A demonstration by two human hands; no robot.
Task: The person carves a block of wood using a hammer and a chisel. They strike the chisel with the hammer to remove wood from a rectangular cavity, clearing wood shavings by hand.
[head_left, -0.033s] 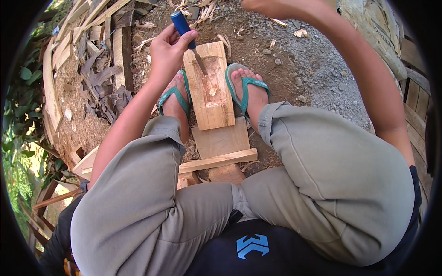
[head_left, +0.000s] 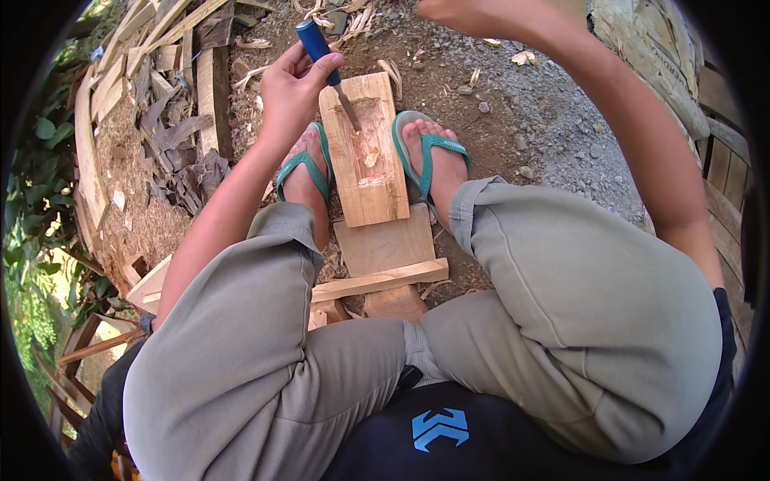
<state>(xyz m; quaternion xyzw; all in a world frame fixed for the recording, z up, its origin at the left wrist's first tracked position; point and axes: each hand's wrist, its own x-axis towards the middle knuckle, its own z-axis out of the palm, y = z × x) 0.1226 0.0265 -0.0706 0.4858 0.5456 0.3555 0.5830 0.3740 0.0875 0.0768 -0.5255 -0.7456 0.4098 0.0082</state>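
My left hand (head_left: 297,84) is closed around the blue handle of a chisel (head_left: 316,46), thumb and fingers pinching it below its top. The chisel leans, its narrow metal blade reaching into the hollow of a light wooden block (head_left: 375,210). Rough cut wood and a loose chip (head_left: 371,159) show in the hollow. At the top edge, my right hand (head_left: 453,11) is raised beyond the block and partly cut off by the frame. Its fingers and anything in them are hidden.
My feet in green flip-flops (head_left: 427,164) flank the block. Under its near end lies another board (head_left: 385,247), with a wooden strip (head_left: 381,279) nearer me. Scrap wood (head_left: 212,100) is piled at left; gravel (head_left: 573,148) and a pale sack (head_left: 654,60) are at right.
My right hand and forearm have shifted very slightly left and up. The chisel and the block look the same.
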